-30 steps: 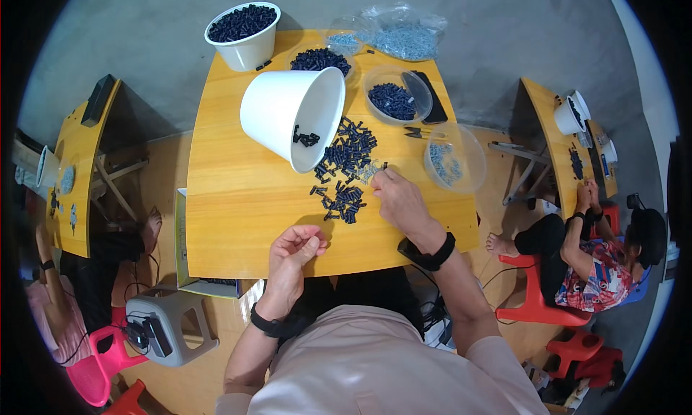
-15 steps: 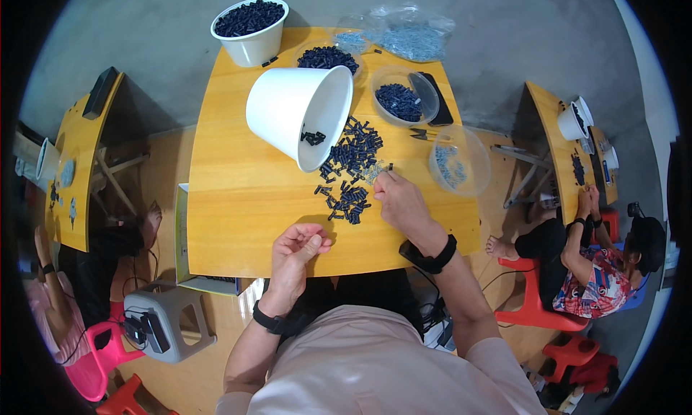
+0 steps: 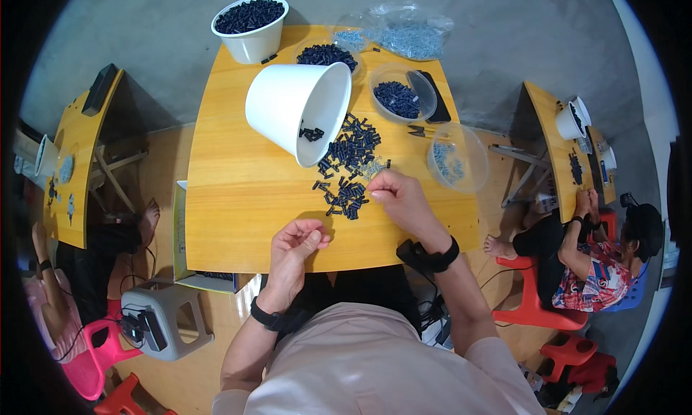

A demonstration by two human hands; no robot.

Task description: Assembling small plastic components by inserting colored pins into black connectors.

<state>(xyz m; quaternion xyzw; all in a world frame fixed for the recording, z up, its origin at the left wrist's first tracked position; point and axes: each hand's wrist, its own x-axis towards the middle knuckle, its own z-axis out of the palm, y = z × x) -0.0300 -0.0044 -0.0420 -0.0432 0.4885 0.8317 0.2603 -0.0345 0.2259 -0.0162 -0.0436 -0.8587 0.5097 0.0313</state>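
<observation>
L hand (image 3: 297, 240) curled, R hand (image 3: 398, 200) pinching, fwd.

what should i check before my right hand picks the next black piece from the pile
1. Right hand at the edge of the pile of black pieces: ok.
2. Right fingertips free to pinch: cannot tell, they are curled and too small to read.
3. Left hand free: cannot tell, its fingers are curled over the table.
4. Tipped white bucket lying clear of the right hand: ok.
5. Clear bowl within easy reach, to the right: ok, probably.
</observation>
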